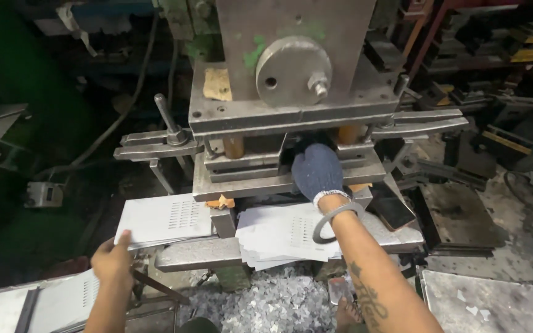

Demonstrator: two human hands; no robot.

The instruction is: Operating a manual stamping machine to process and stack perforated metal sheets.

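My right hand (318, 169), in a dark blue knit glove with a metal bangle on the wrist, reaches into the die gap of a grey punch press (291, 74); what its fingers hold is hidden. My bare left hand (113, 259) grips the near corner of a white perforated sheet-metal plate (165, 219) lying to the left of the press bed. A stack of similar punched white plates (279, 234) rests on the steel bed under my right forearm.
Metal punch scrap (272, 302) is heaped below the press. More slotted white plates (63, 299) lie at lower left. A dark phone-like slab (393, 213) sits right of the bed. A grey steel plate (482, 302) lies at lower right. Tool racks fill the back right.
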